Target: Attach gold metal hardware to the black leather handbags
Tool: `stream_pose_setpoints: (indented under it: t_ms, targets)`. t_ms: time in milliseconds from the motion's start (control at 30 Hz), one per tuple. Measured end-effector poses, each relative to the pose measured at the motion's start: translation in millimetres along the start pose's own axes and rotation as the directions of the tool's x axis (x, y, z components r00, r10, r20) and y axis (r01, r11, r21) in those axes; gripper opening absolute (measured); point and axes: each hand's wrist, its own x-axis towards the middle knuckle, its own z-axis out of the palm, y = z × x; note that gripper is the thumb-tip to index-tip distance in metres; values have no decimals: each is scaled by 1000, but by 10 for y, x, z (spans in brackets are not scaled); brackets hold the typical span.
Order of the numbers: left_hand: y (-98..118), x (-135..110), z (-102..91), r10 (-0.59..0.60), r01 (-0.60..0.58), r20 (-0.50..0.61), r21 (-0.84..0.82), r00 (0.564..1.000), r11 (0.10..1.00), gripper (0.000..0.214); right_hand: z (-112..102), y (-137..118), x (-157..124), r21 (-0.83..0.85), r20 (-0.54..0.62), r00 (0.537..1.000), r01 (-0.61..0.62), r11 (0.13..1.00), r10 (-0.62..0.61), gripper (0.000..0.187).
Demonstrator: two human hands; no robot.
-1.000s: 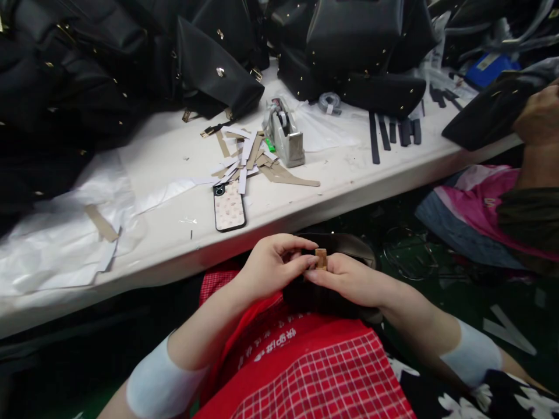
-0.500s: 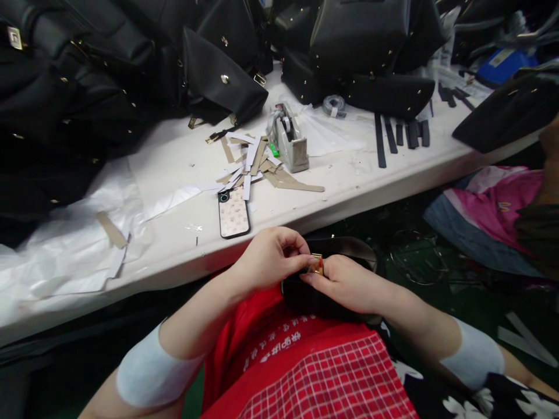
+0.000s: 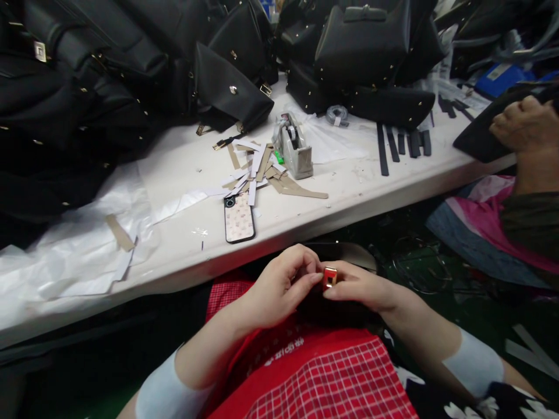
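Observation:
My left hand [image 3: 279, 288] and my right hand [image 3: 360, 286] meet over my lap, just below the table edge. Between their fingertips sits a small gold metal clasp [image 3: 329, 278], and both hands pinch it. The clasp belongs to a black bag [image 3: 345, 311] that lies on my red checked apron [image 3: 323, 378], mostly hidden under my hands. A curved strap of the bag [image 3: 356, 254] shows behind my fingers.
The white table [image 3: 183, 174] carries a phone in a patterned case [image 3: 239, 217], a tape dispenser [image 3: 297, 146], paper strip scraps [image 3: 257, 169], black leather strips [image 3: 402, 144], white wrapping [image 3: 74, 256] and piled black handbags [image 3: 362, 46]. Another person's hand [image 3: 522, 125] holds a bag at right.
The paper cover that hid the clasp is gone and the bare gold metal shows. My hands have shifted slightly down and right, still pinched together on it.

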Motion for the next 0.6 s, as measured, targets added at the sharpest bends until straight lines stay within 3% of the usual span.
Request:
stream_pose_setpoints:
  t_ms: [133, 233, 300, 400, 467, 533, 600]
  targets:
    - [-17, -19, -11, 13, -12, 13, -70, 1000, 997, 13, -8, 127, -2, 293, -119, 984, -95, 951, 134, 43]
    - [5, -44, 11, 14, -8, 27, -225, 1000, 974, 15, 9, 165, -12, 384, -167, 962, -137, 913, 215, 55]
    - [13, -74, 36, 3, 33, 97, -375, 995, 926, 16, 15, 146, -28, 370, -168, 961, -145, 918, 219, 57]
    - [-15, -144, 49, -48, 149, 207, -509, 977, 847, 20, 15, 55, -71, 222, -146, 978, -114, 968, 148, 59]
    - [-59, -208, 1, -88, 193, 209, -559, 974, 807, 22, 19, -26, -119, 7, -101, 994, -44, 999, 44, 55]
    - [-118, -288, -106, -129, 178, 123, -622, 984, 762, 24, 35, -99, -183, -229, -45, 998, 23, 973, -34, 49]
    - [-193, -386, -255, -181, 119, -20, -679, 983, 725, 26, 65, -144, -266, -388, 3, 999, 37, 921, -39, 46]
